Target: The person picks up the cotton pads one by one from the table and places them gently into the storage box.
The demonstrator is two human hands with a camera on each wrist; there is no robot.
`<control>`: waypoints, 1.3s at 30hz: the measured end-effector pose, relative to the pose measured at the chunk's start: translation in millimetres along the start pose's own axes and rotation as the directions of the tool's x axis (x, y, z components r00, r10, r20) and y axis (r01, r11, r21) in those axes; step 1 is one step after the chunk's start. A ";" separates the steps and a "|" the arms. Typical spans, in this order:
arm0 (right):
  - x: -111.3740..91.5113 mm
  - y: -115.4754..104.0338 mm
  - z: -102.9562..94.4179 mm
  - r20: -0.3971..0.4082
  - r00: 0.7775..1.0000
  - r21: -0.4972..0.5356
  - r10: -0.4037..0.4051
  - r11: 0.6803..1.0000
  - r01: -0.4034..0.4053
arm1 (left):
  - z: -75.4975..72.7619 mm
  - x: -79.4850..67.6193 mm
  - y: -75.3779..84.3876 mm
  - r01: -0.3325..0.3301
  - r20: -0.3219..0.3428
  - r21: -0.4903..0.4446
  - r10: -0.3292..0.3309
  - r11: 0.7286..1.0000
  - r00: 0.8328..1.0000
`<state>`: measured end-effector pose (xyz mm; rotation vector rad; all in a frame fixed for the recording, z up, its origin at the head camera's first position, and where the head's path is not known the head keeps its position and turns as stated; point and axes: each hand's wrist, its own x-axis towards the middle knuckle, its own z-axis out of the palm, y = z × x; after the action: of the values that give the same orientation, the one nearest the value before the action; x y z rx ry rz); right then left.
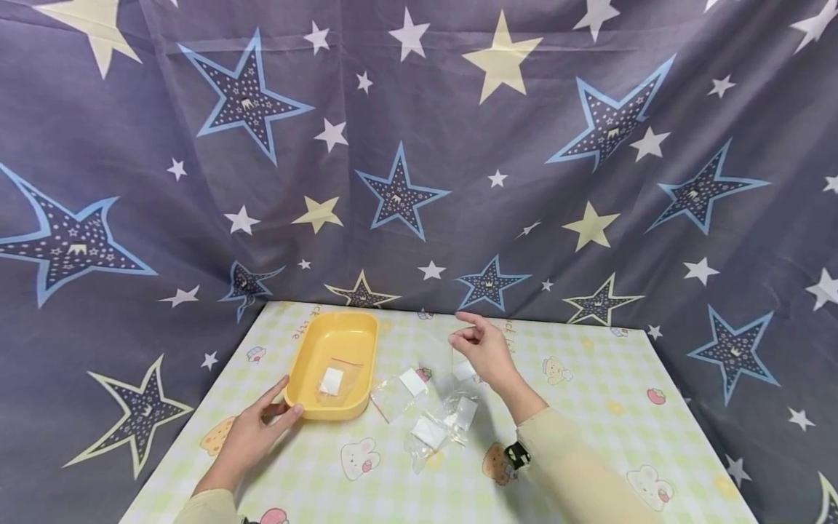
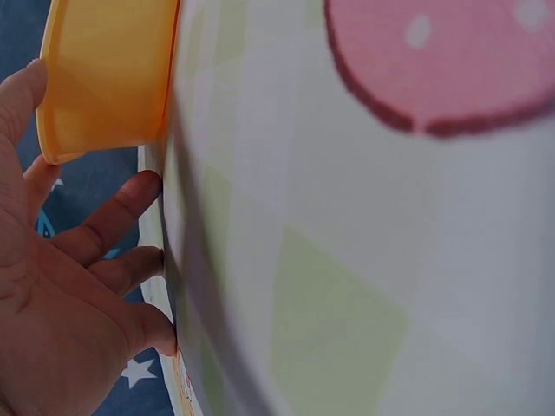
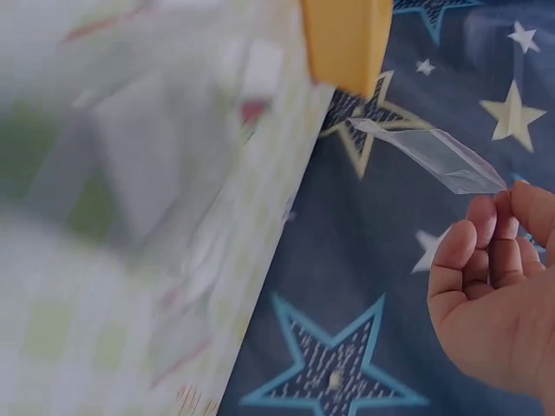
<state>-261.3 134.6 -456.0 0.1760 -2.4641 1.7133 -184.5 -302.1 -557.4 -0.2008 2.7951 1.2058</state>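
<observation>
My left hand (image 1: pixel 252 429) holds the near-left corner of a yellow plastic tray (image 1: pixel 334 413), thumb and index finger on its rim and side. The left wrist view shows the other fingers spread beside the tray wall (image 2: pixel 108 95). Inside the tray lies a small clear zip bag (image 1: pixel 350 373) with a white square piece. Between thumb and fingertips, my right hand (image 1: pixel 484 354) pinches the edge of a clear plastic bag (image 3: pixel 447 158), raised over the table. Under and beside that hand lie several similar bags with white pieces (image 1: pixel 428 431).
The table (image 1: pixel 576 437) has a green-checked cloth with cartoon prints. A dark star-patterned curtain (image 1: pixel 445 240) hangs behind it and along both sides. A black band (image 1: pixel 517 456) sits on the right wrist. The bags lie close to the tray's right side.
</observation>
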 end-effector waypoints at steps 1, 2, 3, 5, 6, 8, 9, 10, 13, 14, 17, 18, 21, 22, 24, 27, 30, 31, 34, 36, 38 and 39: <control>0.8 -4.2 5.6 0.007 1.000 0.009 -0.008 1.000 0.008 | -0.1 0.2 -0.4 -0.001 0.001 0.001 0.001 1.000 1.000; 1.5 -8.7 11.4 0.015 1.000 0.018 -0.015 1.000 0.015 | -0.2 0.5 -0.7 -0.003 0.000 0.003 0.003 1.000 1.000; 2.4 -13.5 17.2 0.025 0.999 0.030 -0.023 0.999 0.023 | -0.1 0.3 -1.0 -0.005 0.001 0.002 0.005 1.000 1.000; 3.5 -22.0 29.0 0.031 0.999 0.057 -0.034 0.998 0.032 | 0.2 0.1 -1.6 -0.012 0.000 0.007 0.012 1.000 1.000; 4.0 -26.1 34.9 0.037 0.998 0.069 -0.040 0.997 0.038 | 0.2 0.0 -1.6 -0.013 -0.001 0.004 0.013 1.000 1.000; 4.8 -32.9 47.2 0.055 0.997 0.094 -0.052 0.994 0.047 | 0.5 0.4 -1.5 -0.017 -0.002 0.006 0.017 1.000 1.000; 4.9 -35.8 53.4 0.066 0.996 0.103 -0.055 0.994 0.048 | 0.5 0.4 -1.3 -0.020 -0.001 0.008 0.020 1.000 1.000; 5.1 -38.2 59.8 0.078 0.995 0.117 -0.055 0.992 0.045 | 0.8 0.5 -1.3 -0.018 -0.003 0.006 0.018 1.000 1.000; 5.1 -41.5 78.6 0.114 0.992 0.135 -0.060 0.990 0.045 | 1.1 0.9 -1.2 -0.018 -0.006 0.009 0.018 1.000 1.000; 5.1 -41.5 84.9 0.127 0.990 0.138 -0.057 0.990 0.039 | 1.0 0.7 -0.9 -0.017 -0.008 0.009 0.017 1.000 1.000; 4.2 -41.3 102.0 0.157 0.987 0.146 -0.044 0.989 0.021 | 1.0 0.4 -0.3 -0.016 -0.011 0.011 0.016 1.000 1.000; 3.6 -41.2 107.2 0.167 0.985 0.145 -0.038 0.989 0.014 | 0.9 0.0 0.2 -0.016 -0.011 0.012 0.016 1.000 1.000; 0.9 -40.3 121.4 0.192 0.981 0.139 -0.027 0.990 0.000 | 0.9 -0.5 1.1 -0.015 -0.013 0.013 0.015 1.000 1.000; -0.5 -39.5 125.6 0.200 0.979 0.131 -0.031 0.991 0.005 | 1.0 -0.9 1.4 -0.015 -0.013 0.015 0.015 1.000 1.000; -3.5 -38.5 132.9 0.215 0.976 0.110 -0.031 0.994 0.007 | 1.5 -1.6 1.7 -0.016 -0.016 0.017 0.017 1.000 1.000; -8.7 -36.1 142.9 0.246 0.969 0.076 -0.025 0.997 0.006 | 2.8 -2.6 2.3 -0.020 -0.014 0.017 0.021 1.000 1.000; -13.3 -36.2 150.0 0.277 0.961 0.061 -0.013 0.998 -0.004 | 4.5 -3.4 2.5 -0.024 -0.016 0.007 0.024 1.000 1.000; -14.6 -36.6 151.5 0.282 0.959 0.064 -0.011 0.998 -0.007 | 4.8 -3.6 2.6 -0.025 -0.017 0.004 0.025 1.000 1.000; -17.4 -39.4 152.1 0.276 0.961 0.054 -0.004 0.998 -0.012 | 4.3 -4.1 3.4 -0.024 -0.021 0.004 0.024 1.000 0.999; -18.0 -39.4 150.5 0.267 0.964 0.052 0.003 0.998 -0.017 | 2.8 -3.6 3.7 -0.017 -0.020 0.006 0.017 1.000 1.000; -17.3 -37.7 149.2 0.257 0.966 0.042 0.009 0.999 -0.021 | 1.0 -3.1 3.4 -0.008 -0.018 0.006 0.008 1.000 1.000; -16.6 -36.3 149.1 0.255 0.967 0.046 0.009 0.999 -0.022 | 0.2 -3.0 2.9 -0.005 -0.018 0.007 0.006 1.000 1.000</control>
<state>-245.3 -17.5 -476.8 0.4074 -2.6057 1.8628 -182.0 -299.8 -555.1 -0.2046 2.8166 1.2015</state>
